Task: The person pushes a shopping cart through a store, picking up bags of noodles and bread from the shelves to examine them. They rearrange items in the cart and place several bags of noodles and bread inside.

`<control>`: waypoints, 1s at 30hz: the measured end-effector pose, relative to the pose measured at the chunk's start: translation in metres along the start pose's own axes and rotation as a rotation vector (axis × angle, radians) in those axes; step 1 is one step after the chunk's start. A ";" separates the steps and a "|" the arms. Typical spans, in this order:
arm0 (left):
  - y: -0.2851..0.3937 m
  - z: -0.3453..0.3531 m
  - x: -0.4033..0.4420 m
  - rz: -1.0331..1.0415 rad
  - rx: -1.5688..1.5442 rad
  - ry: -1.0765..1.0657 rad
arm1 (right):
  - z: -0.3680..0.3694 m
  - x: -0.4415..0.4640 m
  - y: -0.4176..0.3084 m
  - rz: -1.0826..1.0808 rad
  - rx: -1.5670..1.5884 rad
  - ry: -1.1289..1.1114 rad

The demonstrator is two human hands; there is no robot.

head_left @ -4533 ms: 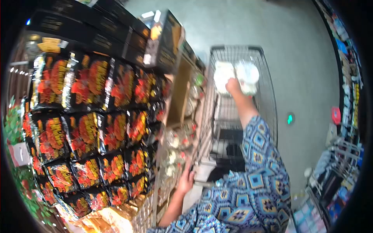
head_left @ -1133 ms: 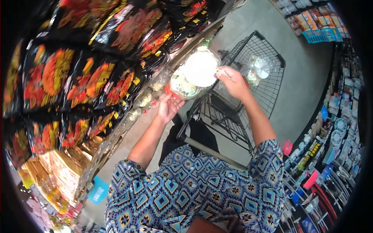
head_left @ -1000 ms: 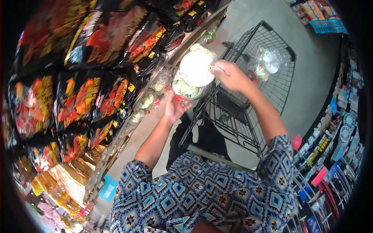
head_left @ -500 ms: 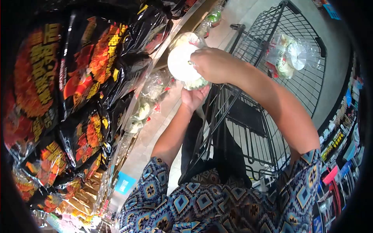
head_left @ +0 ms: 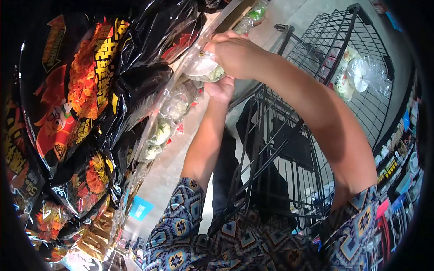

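Observation:
A clear plastic package with a round whitish face (head_left: 201, 67) is between my hands, close to the edge of the snack shelf. My left hand (head_left: 220, 90) supports it from below, its fingers closed against the underside. My right hand (head_left: 235, 54) grips the package from above and the right, with its fingertips mostly hidden behind it. Pale greenish contents show through the plastic near my left fingers. Similar clear packages (head_left: 165, 131) hang or lie in a row along the shelf edge, just below and left of my left hand.
A black wire shopping cart (head_left: 312, 153) stands at my right, holding a clear package with a white disc (head_left: 358, 74). Large black snack bags (head_left: 68, 90) fill the left side. A blue tag (head_left: 141, 208) sticks out low on the shelf. Another stocked shelf (head_left: 398, 167) curves along the far right.
Both hands have moved the package left toward the shelf edge, and its white face has tilted and dimmed. My view has shifted, so the cart appears slightly farther right.

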State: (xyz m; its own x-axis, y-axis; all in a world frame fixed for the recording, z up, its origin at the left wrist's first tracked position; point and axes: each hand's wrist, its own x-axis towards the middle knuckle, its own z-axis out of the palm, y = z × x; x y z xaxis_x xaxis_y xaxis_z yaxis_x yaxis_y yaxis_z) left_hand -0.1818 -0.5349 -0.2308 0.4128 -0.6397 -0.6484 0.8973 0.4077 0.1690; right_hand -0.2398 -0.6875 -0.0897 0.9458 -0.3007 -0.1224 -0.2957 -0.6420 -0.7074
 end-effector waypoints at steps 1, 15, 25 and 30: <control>0.004 0.000 0.003 0.001 -0.002 0.000 | 0.005 0.003 0.000 0.067 -0.025 -0.001; 0.024 0.020 0.025 0.146 -0.107 0.201 | -0.009 0.040 0.013 0.185 -0.183 -0.141; 0.005 0.025 0.012 -0.018 -0.328 0.305 | -0.125 -0.089 -0.007 -0.049 -0.062 0.327; 0.014 0.017 0.024 0.065 0.009 0.143 | -0.120 -0.169 -0.013 0.217 -0.238 0.608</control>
State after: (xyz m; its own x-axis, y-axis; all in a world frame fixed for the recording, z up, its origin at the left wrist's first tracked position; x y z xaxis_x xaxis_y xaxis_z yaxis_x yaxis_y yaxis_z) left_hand -0.1566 -0.5561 -0.2316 0.4441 -0.5123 -0.7350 0.8711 0.4389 0.2204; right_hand -0.4125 -0.7132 0.0237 0.6390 -0.7379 0.2171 -0.5572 -0.6386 -0.5307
